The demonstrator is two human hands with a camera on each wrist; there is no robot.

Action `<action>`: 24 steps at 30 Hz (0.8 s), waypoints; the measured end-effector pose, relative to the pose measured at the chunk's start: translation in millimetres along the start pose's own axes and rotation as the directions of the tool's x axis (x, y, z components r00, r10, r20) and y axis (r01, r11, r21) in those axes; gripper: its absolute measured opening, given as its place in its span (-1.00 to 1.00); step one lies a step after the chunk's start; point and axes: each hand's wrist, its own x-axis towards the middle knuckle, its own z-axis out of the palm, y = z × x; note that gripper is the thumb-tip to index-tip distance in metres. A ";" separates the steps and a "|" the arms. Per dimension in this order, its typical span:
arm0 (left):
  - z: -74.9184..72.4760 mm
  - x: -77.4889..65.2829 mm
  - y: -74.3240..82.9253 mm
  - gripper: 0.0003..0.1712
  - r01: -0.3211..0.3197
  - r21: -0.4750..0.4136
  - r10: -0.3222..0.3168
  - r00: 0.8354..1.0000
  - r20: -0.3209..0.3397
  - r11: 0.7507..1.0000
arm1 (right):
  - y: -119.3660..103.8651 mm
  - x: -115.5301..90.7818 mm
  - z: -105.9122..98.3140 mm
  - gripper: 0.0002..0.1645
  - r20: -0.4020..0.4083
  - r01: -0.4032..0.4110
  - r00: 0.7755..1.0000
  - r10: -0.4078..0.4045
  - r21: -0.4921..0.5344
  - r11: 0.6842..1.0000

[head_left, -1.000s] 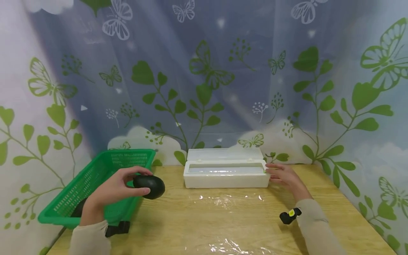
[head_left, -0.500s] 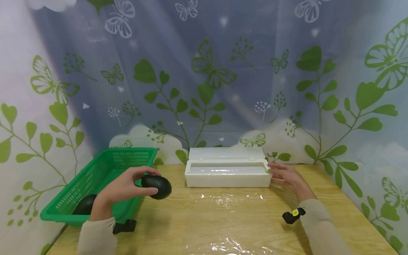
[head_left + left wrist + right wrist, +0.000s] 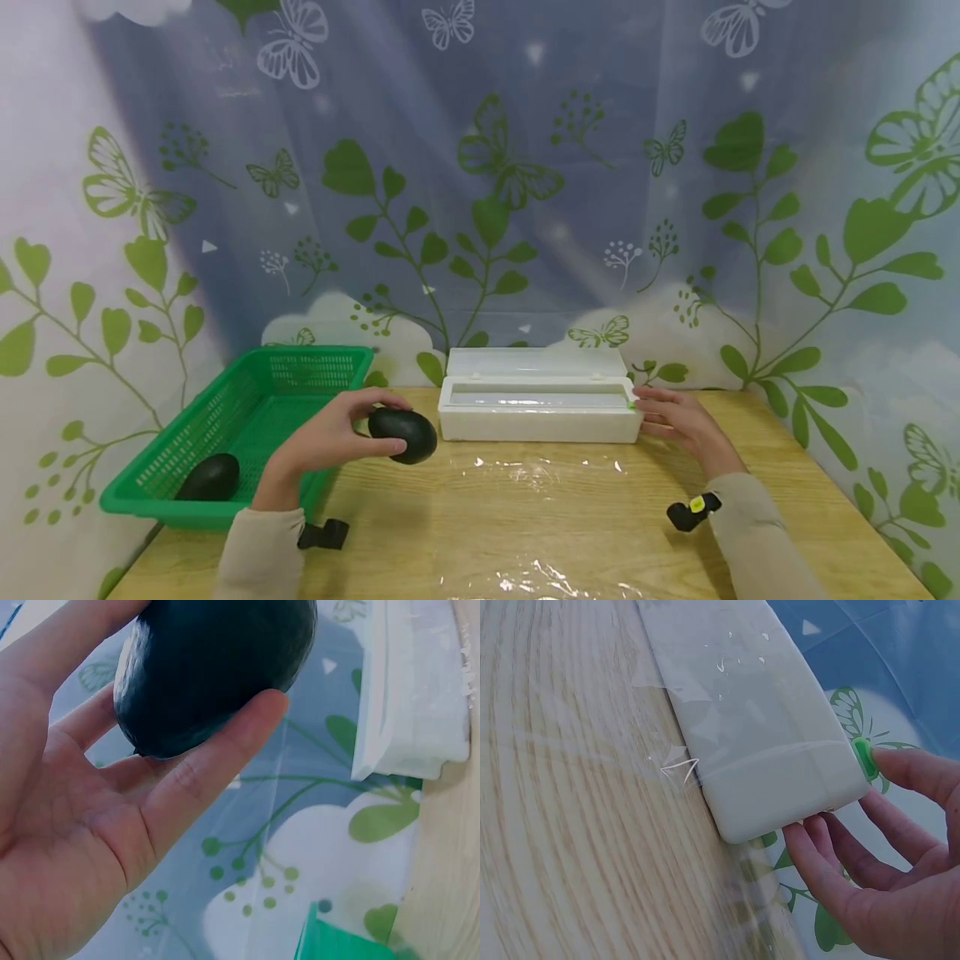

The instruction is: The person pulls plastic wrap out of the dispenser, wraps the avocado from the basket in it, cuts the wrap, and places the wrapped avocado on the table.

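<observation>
A dark green avocado (image 3: 402,434) is in my left hand (image 3: 341,437), pinched between thumb and fingers above the table left of centre. The left wrist view shows the avocado (image 3: 217,667) close up, thumb along its near side. At the back of the table stands a long white cling film dispenser (image 3: 540,425), its lid raised. My right hand (image 3: 678,421) holds the dispenser's right end. In the right wrist view the thumb sits on a green slider (image 3: 865,759) and the fingertips touch the end of the dispenser (image 3: 780,772).
A green plastic basket (image 3: 168,512) stands on the left, with another avocado (image 3: 212,477) in its near end. Shiny clear cling film (image 3: 540,579) stretches from the dispenser over the wooden table (image 3: 817,525). A patterned curtain (image 3: 525,183) hangs right behind.
My left hand has carried the avocado rightward, away from the basket, bringing the second avocado into fuller view. The right hand stays at the dispenser's end.
</observation>
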 end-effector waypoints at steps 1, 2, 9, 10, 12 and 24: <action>2.7 1.7 0.1 -0.52 -0.003 -0.003 0.003 1.000 0.008 1.000 | 0.2 0.3 0.0 -0.17 0.000 0.001 1.000 -0.001 -0.003 1.000; 5.4 3.3 0.7 -0.52 -0.005 -0.007 0.006 1.000 0.013 1.000 | 0.5 0.8 -0.3 -0.17 0.000 0.000 1.000 0.000 0.000 1.000; 21.0 14.1 4.5 -0.54 -0.075 0.067 0.074 0.997 0.021 0.995 | 0.2 0.3 -1.1 -0.16 0.001 0.009 1.000 -0.009 0.012 1.000; 22.8 15.4 5.2 -0.54 -0.081 0.065 0.080 0.997 0.023 0.995 | 0.2 0.0 -1.0 -0.16 0.003 0.013 1.000 -0.013 0.013 1.000; 26.0 18.0 5.5 -0.55 -0.098 0.070 0.097 0.995 0.022 0.993 | 0.1 -0.6 -0.7 -0.16 0.006 0.019 1.000 -0.019 0.009 1.000; 40.4 25.8 -0.5 -0.59 -0.124 0.086 0.120 0.992 0.048 0.989 | -3.1 -4.2 -0.7 -0.14 0.017 0.013 1.000 -0.013 0.020 1.000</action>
